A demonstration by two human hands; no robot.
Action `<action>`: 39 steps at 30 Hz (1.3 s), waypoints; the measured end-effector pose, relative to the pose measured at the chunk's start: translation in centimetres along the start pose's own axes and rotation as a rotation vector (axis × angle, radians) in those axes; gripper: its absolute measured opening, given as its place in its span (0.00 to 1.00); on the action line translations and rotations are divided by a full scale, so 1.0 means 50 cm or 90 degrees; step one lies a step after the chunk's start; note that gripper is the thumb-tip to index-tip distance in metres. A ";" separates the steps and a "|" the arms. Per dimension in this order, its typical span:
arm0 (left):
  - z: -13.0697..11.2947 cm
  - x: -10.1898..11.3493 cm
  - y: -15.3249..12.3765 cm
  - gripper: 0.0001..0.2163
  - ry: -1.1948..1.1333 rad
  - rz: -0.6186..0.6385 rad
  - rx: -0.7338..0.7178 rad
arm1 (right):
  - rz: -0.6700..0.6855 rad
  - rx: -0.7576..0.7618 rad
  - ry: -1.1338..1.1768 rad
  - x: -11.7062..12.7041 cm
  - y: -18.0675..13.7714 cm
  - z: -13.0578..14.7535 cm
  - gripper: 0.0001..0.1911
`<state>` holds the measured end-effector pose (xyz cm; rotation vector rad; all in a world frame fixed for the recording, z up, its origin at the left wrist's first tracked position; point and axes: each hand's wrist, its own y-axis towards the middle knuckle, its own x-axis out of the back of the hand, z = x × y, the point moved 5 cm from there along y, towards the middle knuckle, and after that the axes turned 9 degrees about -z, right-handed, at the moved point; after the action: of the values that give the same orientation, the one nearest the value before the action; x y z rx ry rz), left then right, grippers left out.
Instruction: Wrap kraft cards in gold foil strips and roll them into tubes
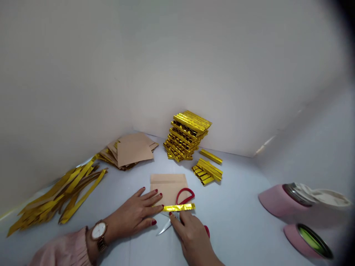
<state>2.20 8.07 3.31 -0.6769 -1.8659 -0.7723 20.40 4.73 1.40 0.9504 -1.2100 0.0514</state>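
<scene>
My left hand (138,210) lies palm down with fingers spread on a brown card (168,179) and the white table; its fingertips reach the left end of a gold foil strip (181,207). That shiny strip runs across the card's near edge. Just below it, my right hand (192,231) is curled over a pair of scissors (185,195), its thumb and fingers closed near the pivot. One red handle loop shows above the strip, another peeks out right of the hand. A silver blade points down-left; the rest is partly covered by the hand and strip.
Loose gold-and-brown strips (69,188) lie at the left. Behind them is a pile of brown cards (135,149). A tall stack of folded gold pieces (188,133) stands at the back, with several gold pieces (209,171) before it. Two pink containers (277,201) are at the right.
</scene>
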 end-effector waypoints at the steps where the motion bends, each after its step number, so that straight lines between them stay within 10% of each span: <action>1: 0.000 0.001 0.000 0.21 -0.004 -0.001 0.003 | -0.003 0.005 0.001 0.003 0.000 0.000 0.23; 39: 0.029 0.003 -0.007 0.14 -0.035 -0.120 0.073 | -0.051 0.012 -0.008 0.009 -0.003 0.005 0.22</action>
<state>1.10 8.96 2.90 -0.4591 -2.0279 -0.7664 20.48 4.27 1.69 1.0159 -1.1843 -0.0073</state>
